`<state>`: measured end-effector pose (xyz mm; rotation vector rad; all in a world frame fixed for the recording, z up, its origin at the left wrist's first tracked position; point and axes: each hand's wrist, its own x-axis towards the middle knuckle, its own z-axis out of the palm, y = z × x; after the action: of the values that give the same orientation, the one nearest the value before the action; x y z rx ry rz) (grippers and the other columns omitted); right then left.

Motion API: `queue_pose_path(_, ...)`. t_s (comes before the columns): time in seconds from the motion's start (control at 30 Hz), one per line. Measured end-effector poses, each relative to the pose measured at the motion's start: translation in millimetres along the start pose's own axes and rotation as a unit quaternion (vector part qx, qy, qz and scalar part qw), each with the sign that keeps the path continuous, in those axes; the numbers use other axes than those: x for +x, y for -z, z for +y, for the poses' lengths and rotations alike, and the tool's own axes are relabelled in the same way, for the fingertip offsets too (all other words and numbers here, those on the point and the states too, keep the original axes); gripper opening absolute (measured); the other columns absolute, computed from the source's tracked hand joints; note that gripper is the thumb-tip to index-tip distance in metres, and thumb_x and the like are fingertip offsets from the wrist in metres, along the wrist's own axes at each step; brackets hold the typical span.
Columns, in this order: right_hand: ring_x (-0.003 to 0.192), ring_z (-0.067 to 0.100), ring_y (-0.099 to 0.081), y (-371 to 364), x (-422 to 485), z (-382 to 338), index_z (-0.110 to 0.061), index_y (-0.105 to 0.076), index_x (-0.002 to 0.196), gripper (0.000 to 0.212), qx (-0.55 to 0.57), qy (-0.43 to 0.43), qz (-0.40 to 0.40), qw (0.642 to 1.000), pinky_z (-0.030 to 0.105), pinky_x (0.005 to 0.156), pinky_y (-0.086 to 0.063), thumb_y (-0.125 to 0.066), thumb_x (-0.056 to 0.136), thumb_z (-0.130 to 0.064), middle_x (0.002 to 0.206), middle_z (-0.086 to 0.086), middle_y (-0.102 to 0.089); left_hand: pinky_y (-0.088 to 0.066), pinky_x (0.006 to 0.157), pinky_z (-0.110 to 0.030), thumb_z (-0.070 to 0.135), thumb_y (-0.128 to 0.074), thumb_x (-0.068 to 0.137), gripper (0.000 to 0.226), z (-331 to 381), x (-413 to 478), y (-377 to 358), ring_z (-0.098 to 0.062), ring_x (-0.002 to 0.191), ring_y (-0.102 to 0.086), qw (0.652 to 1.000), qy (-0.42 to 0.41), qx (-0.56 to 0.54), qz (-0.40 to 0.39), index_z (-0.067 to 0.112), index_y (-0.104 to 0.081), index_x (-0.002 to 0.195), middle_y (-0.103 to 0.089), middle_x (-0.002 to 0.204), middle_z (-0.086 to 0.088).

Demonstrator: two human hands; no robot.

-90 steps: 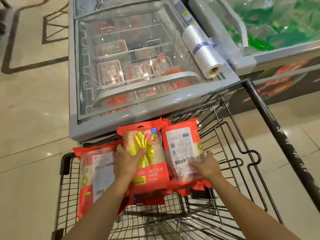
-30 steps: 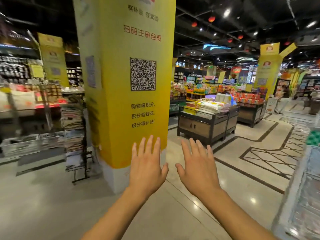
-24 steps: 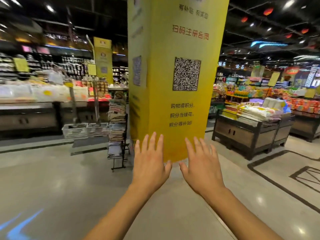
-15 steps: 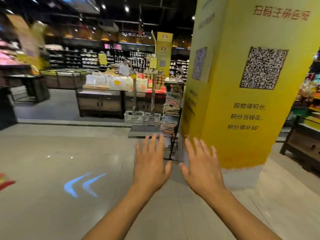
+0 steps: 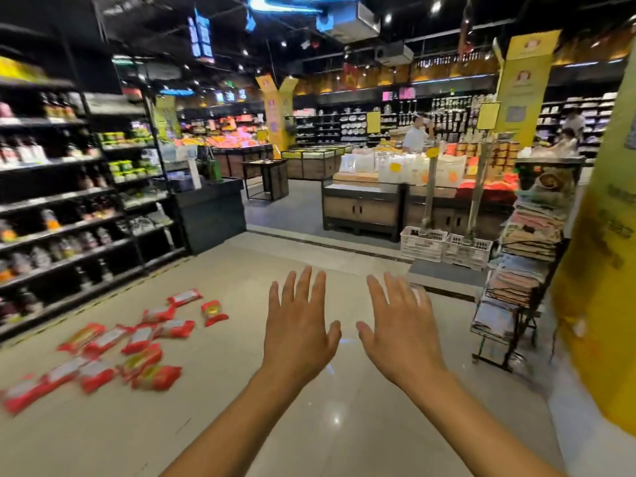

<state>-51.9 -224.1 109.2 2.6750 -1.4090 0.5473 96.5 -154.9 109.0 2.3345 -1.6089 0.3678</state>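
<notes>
My left hand (image 5: 299, 325) and my right hand (image 5: 401, 328) are held out in front of me, side by side, backs up, fingers straight and spread. Neither holds anything. Several red food packets (image 5: 137, 342) lie scattered on the shop floor to the lower left of my hands, well out of reach. They look like the red packets seen earlier in the trolley. The view is blurred by motion.
Dark shelves (image 5: 62, 208) of goods run along the left. A wire rack (image 5: 519, 270) of stacked cloths stands at the right beside a yellow pillar (image 5: 605, 270). Display counters (image 5: 364, 208) and white crates (image 5: 447, 247) lie ahead. A person (image 5: 416, 134) stands far back.
The view has swung left: the yellow pillar slid to the right edge and the packets on the floor came into sight. Three seconds ago my hands held packets in the trolley; now they are empty.
</notes>
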Motion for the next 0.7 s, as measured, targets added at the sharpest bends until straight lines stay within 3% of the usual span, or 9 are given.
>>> queue_pose_path(0.27,0.158,0.028,0.004,-49.2,70.9,2.9,-0.028,0.004,0.163,0.076,0.055,0.075,-0.069,0.993,0.052,0.127,-0.001,-0.033,0.103,-0.059,0.172,0.005,0.006,0.011,0.124,-0.049,0.063,-0.038,0.103,0.083,-23.6,31.9,-36.9,-0.028,0.160,0.009,0.994,0.090,0.057,-0.005,0.028,0.005,0.165,0.011,0.174,-0.001)
queue_pose_path(0.7,0.158,0.027,0.003,-133.0,196.9,-87.4,-0.024,0.004,0.163,0.074,0.055,0.201,-0.096,0.973,0.050,0.125,0.002,-0.033,0.105,-0.053,0.172,0.006,0.005,0.006,0.129,-0.051,0.061,-0.041,0.102,0.082,-139.6,101.2,-85.6,-0.029,0.160,0.008,0.976,0.207,0.071,-0.003,0.027,0.001,0.165,0.008,0.174,-0.003)
